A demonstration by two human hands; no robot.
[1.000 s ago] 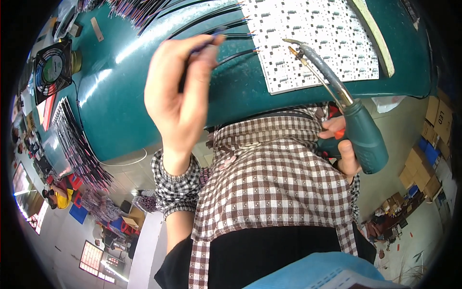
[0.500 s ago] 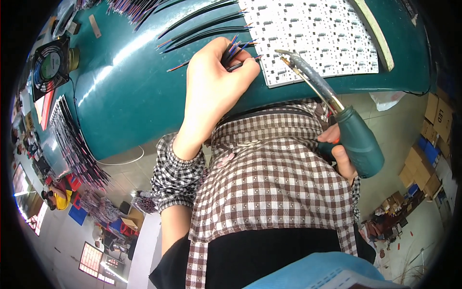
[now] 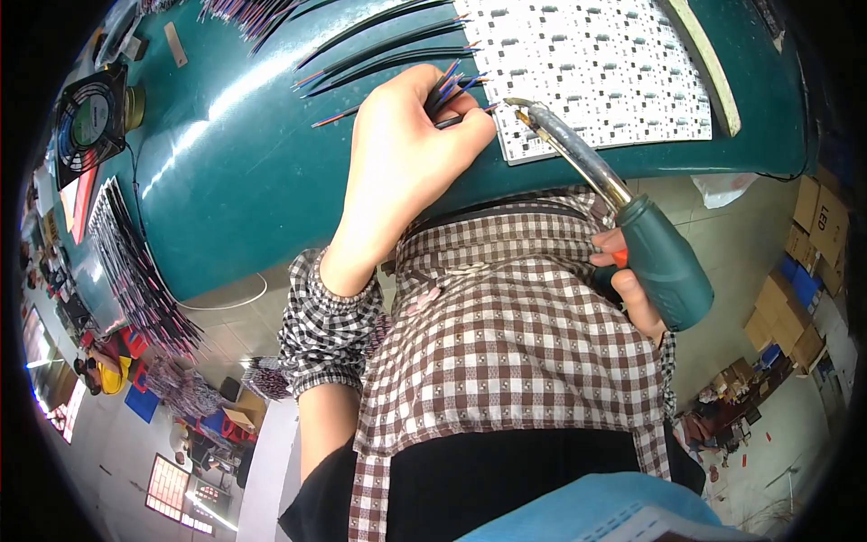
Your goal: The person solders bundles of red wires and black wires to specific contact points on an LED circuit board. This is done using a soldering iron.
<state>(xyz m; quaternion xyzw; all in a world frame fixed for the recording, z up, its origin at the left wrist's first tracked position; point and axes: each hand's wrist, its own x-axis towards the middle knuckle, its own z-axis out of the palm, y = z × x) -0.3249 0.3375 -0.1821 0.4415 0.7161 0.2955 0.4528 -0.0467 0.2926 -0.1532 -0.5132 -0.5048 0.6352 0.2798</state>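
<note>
My left hand (image 3: pixel 411 135) is closed on a small bunch of black-sleeved wires (image 3: pixel 444 93) with blue and orange tips. One wire pokes out past the fingertips to the near left edge of a white circuit board sheet (image 3: pixel 587 68). In my right hand (image 3: pixel 637 294) is a soldering gun (image 3: pixel 666 262) with a green handle and a red trigger; its body hides part of the fingers. The metal tip (image 3: pixel 519 104) hovers over that same board edge, close to the wire end. Several wires (image 3: pixel 388 45) lie in rows along the board's left side.
A black fan (image 3: pixel 90 122) stands at the left of the green tabletop (image 3: pixel 244 208). A thick wire bundle (image 3: pixel 135 271) hangs over the table's left edge. A pale strip (image 3: pixel 704 63) borders the board on the right. Cardboard boxes (image 3: pixel 817 217) stand beyond, at right.
The soldering gun has shifted slightly left, bringing its tip nearer the board's left edge. My left hand has moved a little to the right with the wires.
</note>
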